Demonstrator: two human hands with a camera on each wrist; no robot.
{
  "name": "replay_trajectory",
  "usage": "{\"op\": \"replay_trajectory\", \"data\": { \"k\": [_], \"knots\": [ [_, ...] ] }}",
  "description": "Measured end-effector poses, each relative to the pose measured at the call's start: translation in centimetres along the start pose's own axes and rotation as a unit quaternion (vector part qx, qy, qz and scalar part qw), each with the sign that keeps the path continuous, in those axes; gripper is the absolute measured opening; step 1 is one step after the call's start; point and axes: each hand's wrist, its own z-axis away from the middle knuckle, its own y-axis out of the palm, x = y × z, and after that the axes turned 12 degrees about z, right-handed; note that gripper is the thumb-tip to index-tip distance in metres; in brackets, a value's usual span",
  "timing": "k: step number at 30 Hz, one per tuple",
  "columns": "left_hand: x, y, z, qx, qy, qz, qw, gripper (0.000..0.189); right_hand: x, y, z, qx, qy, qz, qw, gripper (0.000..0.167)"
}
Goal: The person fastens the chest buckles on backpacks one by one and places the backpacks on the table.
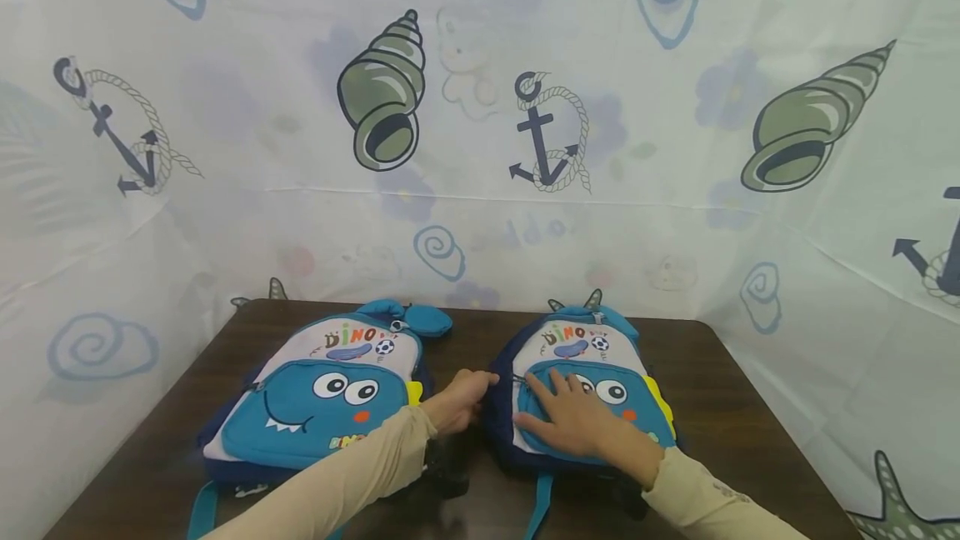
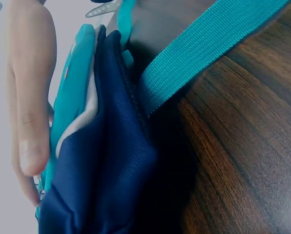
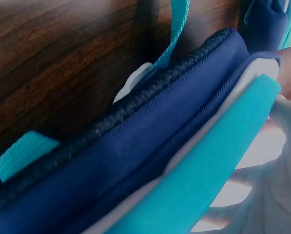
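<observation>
A child's backpack [image 1: 573,344], navy, white and teal with a cartoon dinosaur face, lies front up on the right. My left hand [image 1: 457,400] has its fingers curled and pinches at this backpack's left edge, level with the upper end of the front pocket. What exactly lies between the fingertips is hidden. Spread across the teal pocket is my right hand [image 1: 573,423], covering part of the printed eyes. In the left wrist view the navy side [image 2: 111,146] of the backpack shows some creases. The right wrist view shows the teal pocket [image 3: 208,165] beside the palm.
A matching backpack [image 1: 322,407] lies to the left, with a small teal pouch [image 1: 427,320] at its top. Teal straps [image 1: 540,507] trail on the dark wooden table [image 1: 720,407]. A printed white cloth [image 1: 480,240] hangs behind and along both sides.
</observation>
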Motion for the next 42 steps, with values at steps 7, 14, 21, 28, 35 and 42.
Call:
{"op": "replay_trajectory", "data": {
  "k": [7, 14, 21, 28, 35, 42],
  "knots": [
    [-0.3, 0.4, 0.0, 0.018, 0.004, -0.004, 0.9998, 0.051, 0.6, 0.1, -0.2, -0.028, -0.008, -0.010, 0.9995, 0.082],
    [-0.5, 0.7, 0.8, 0.022, 0.031, -0.018, 0.9991, 0.055, 0.5, 0.1, -0.3, -0.027, -0.015, -0.014, 0.9994, 0.082],
    [-1.6, 1.0, 1.5, 0.025, 0.083, -0.073, 0.9936, 0.054, 0.1, -1.1, -0.2, -0.024, -0.015, -0.052, 0.9983, 0.082],
    [-3.3, 1.2, 2.3, 0.024, 0.123, -0.097, 0.9874, 0.057, 0.2, -2.3, -0.2, -0.031, -0.006, -0.101, 0.9944, 0.080],
    [-4.8, 1.7, 3.0, 0.028, 0.185, -0.103, 0.9769, 0.058, 0.1, -3.4, -0.2, -0.056, -0.003, -0.128, 0.9902, 0.075],
    [-6.6, 2.4, 3.7, 0.004, 0.222, -0.137, 0.9653, 0.063, -0.1, -4.8, -0.2, -0.073, -0.020, -0.173, 0.9821, 0.075]
  ]
}}
